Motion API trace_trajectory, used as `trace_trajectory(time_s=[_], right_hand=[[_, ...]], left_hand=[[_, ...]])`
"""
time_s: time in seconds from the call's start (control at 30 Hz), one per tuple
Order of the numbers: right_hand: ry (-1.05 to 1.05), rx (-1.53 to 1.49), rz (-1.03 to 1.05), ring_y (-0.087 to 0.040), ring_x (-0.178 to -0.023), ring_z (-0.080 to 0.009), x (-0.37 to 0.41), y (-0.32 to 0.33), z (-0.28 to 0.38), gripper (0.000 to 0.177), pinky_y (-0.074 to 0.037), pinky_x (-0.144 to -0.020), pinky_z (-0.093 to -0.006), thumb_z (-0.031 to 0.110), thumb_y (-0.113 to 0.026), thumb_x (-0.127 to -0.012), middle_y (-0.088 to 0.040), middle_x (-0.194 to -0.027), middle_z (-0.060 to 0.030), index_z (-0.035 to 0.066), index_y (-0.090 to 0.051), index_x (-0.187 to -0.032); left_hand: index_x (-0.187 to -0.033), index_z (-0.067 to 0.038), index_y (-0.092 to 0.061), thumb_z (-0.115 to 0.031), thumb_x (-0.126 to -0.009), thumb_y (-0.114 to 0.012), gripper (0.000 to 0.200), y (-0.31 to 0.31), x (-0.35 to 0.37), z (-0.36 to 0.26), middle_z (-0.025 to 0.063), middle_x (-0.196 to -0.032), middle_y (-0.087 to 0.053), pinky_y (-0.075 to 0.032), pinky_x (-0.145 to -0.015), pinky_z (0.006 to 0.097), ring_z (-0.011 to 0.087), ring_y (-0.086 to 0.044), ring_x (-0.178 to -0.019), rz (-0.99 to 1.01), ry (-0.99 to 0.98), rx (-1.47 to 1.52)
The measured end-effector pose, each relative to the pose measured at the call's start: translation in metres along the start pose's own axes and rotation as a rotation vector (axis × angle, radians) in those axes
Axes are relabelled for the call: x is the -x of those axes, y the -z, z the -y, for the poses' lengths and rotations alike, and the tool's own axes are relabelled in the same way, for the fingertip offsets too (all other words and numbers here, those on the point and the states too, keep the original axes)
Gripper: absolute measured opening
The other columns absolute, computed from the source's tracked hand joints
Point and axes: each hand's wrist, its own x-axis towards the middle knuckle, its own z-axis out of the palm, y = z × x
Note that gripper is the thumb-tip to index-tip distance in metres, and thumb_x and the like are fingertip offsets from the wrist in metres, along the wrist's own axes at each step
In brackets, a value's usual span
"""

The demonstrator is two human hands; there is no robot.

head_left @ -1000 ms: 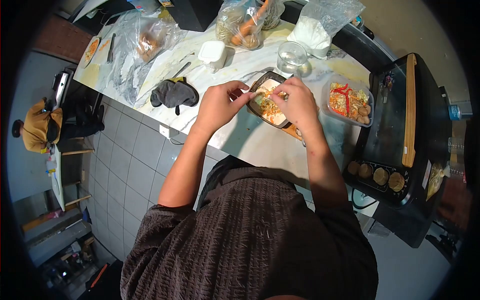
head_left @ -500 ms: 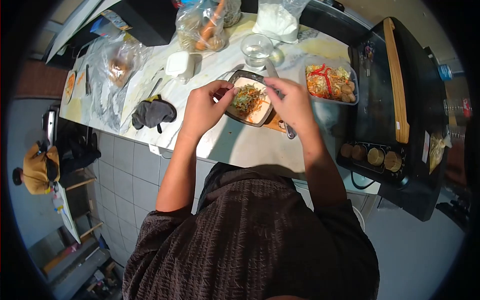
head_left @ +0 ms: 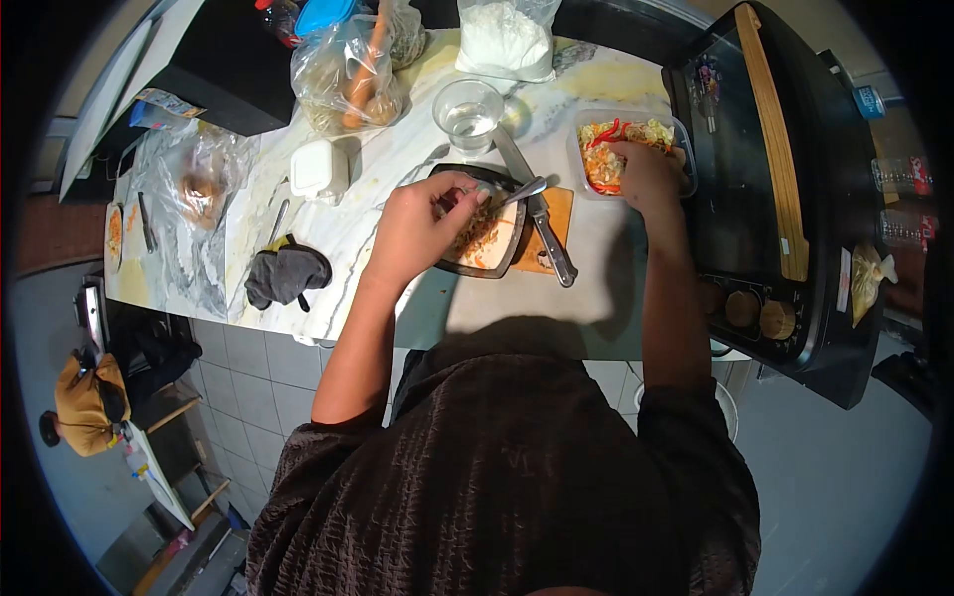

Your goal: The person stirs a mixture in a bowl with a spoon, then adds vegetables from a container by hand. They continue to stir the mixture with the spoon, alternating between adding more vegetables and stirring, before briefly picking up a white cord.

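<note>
My left hand (head_left: 419,223) is over a dark square-edged dish (head_left: 517,238) with a creamy layer and shredded vegetables (head_left: 482,243) in it. Its thumb and fingertips are pressed together; what they pinch, if anything, I cannot make out. A metal utensil handle (head_left: 527,191) slants across the dish's right rim, close to those fingertips. My right hand (head_left: 651,177) reaches into a clear plastic container (head_left: 681,124) of chopped vegetables with red pepper strips (head_left: 614,133). Its fingertips are mostly hidden among the food. A knife (head_left: 552,248) lies on a wooden board (head_left: 559,207) beside the dish.
Behind the dish stand a clear bowl (head_left: 467,111), a white tub (head_left: 318,171), a bag of white powder (head_left: 505,42) and a bag of vegetables (head_left: 343,84). A dark cloth (head_left: 286,276) lies left. A black oven (head_left: 755,189) borders the right side. A person (head_left: 89,402) is far left.
My right hand has moved from the dish rightward into the vegetable container. My left hand stays over the dish. The utensil handle and more of the board now show. The view has shifted slightly.
</note>
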Motion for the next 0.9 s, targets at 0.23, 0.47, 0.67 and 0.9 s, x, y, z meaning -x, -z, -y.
trace_trajectory(time_s=[0.23,0.47,0.67,0.9], right_hand=[[-0.036,0.213,0.298,-0.061,-0.113,-0.0286,-0.008,0.030,0.024,0.043,-0.044,-0.096,-0.0448,0.002,-0.060,-0.084,-0.064,-0.120,-0.0094,0.021,-0.065,-0.121],[-0.148,0.225,0.351,-0.061,-0.112,-0.0313,-0.007,0.026,0.026,0.035,-0.046,-0.092,-0.0479,0.003,-0.065,-0.082,-0.065,-0.114,-0.0092,0.020,-0.069,-0.112],[-0.046,0.343,0.430,-0.061,-0.111,-0.0310,-0.010,0.028,0.033,0.039,-0.047,-0.090,-0.0497,0.003,-0.067,-0.078,-0.066,-0.113,-0.0115,0.021,-0.070,-0.113],[0.112,0.359,0.315,-0.067,-0.098,-0.0333,-0.023,0.001,0.004,0.021,-0.053,-0.083,-0.0443,0.005,-0.060,-0.081,-0.069,-0.102,-0.0175,0.007,-0.072,-0.099]], left_hand=[[-0.098,-0.002,-0.070,-0.021,-0.086,-0.071,0.022,-0.001,-0.013,0.005,0.0114,-0.070,-0.066,-0.049,-0.058,0.0297,0.0183,-0.061,-0.058,0.026,-0.022,0.015],[-0.099,-0.002,-0.070,-0.020,-0.086,-0.071,0.021,-0.002,-0.009,0.011,0.0103,-0.069,-0.065,-0.048,-0.058,0.0290,0.0166,-0.060,-0.058,0.039,-0.003,0.056],[-0.099,-0.002,-0.070,-0.019,-0.086,-0.071,0.021,-0.002,-0.002,0.010,0.0096,-0.068,-0.065,-0.047,-0.057,0.0282,0.0160,-0.058,-0.057,0.031,0.000,0.074],[-0.100,-0.002,-0.070,-0.018,-0.087,-0.071,0.021,0.002,0.004,0.013,0.0080,-0.068,-0.064,-0.046,-0.056,0.0268,0.0139,-0.056,-0.056,0.016,0.015,0.082]])
